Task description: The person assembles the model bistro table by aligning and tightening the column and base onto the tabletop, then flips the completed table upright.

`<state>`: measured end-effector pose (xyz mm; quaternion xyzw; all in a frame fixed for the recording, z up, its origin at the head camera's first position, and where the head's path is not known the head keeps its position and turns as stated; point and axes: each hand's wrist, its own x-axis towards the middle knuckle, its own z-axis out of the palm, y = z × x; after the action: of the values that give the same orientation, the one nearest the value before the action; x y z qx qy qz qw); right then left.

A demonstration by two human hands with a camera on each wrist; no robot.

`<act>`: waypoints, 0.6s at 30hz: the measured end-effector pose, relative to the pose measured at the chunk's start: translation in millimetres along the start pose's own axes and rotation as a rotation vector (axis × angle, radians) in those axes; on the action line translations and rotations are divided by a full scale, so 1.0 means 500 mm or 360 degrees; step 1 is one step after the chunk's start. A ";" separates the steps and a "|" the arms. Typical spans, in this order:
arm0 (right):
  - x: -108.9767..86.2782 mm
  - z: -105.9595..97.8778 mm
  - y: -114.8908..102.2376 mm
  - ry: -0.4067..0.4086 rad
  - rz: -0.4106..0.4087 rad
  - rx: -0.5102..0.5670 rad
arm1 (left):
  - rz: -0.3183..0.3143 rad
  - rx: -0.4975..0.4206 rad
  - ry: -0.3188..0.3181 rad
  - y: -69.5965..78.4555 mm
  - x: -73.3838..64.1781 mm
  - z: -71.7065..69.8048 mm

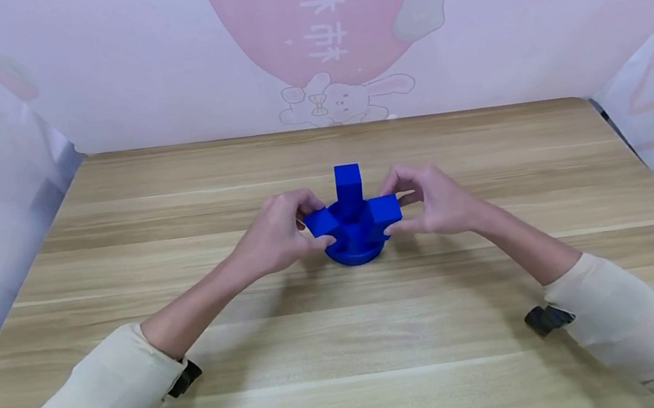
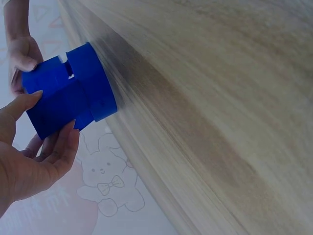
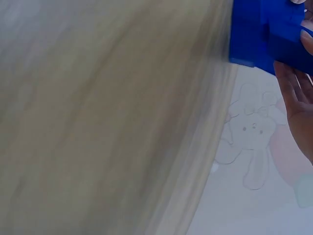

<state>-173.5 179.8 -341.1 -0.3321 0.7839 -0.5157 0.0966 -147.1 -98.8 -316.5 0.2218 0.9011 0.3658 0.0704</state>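
Note:
A blue piece with a round base point(image 1: 356, 255) sits on the wooden table, with three square-ended blocks rising from it. One block point(image 1: 349, 183) stands at the back, untouched. My left hand point(image 1: 281, 236) pinches the left block point(image 1: 320, 221) between thumb and fingers. The right block point(image 1: 385, 209) is gripped the same way by my right hand point(image 1: 438, 200). From the left wrist view, the thumb and fingertips press on opposite faces of the blue block point(image 2: 56, 105). In the right wrist view, the right hand point(image 3: 301, 107) is partly cut off by the frame edge.
The wood-grain table point(image 1: 350, 350) reaches back to a pale printed curtain point(image 1: 151, 68) with a cartoon rabbit point(image 1: 343, 100). More pale fabric hangs along the left and right edges. Dark wrist devices point(image 1: 548, 319) show beside the cream sleeves point(image 1: 635, 326).

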 end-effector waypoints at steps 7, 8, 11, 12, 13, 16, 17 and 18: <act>-0.006 -0.010 0.012 -0.0026 -0.0014 -0.0083 | 0.0008 0.0019 -0.0007 0.002 0.000 -0.003; -0.006 -0.011 0.012 -0.0027 -0.0015 -0.0090 | 0.0004 0.0025 -0.0011 0.002 0.000 -0.003; -0.005 -0.011 0.012 -0.0032 -0.0021 -0.0110 | 0.0007 0.0035 -0.0023 0.003 0.000 -0.005; -0.005 -0.012 0.011 -0.0033 -0.0023 -0.0120 | 0.0009 0.0034 -0.0025 0.003 0.000 -0.005; -0.005 -0.012 0.011 -0.0034 -0.0023 -0.0127 | 0.0010 0.0033 -0.0026 0.003 0.000 -0.005; -0.006 -0.011 0.010 -0.0032 -0.0021 -0.0138 | 0.0006 0.0023 -0.0023 0.002 0.000 -0.003; -0.007 -0.011 0.011 -0.0032 -0.0019 -0.0137 | 0.0005 0.0021 -0.0019 0.002 0.001 -0.002; -0.007 -0.011 0.011 -0.0028 -0.0016 -0.0133 | 0.0004 0.0019 -0.0015 0.001 0.001 -0.002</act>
<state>-175.7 187.5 -344.0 -0.3444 0.8021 -0.4801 0.0870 -147.5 -98.8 -315.6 0.2250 0.9026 0.3595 0.0730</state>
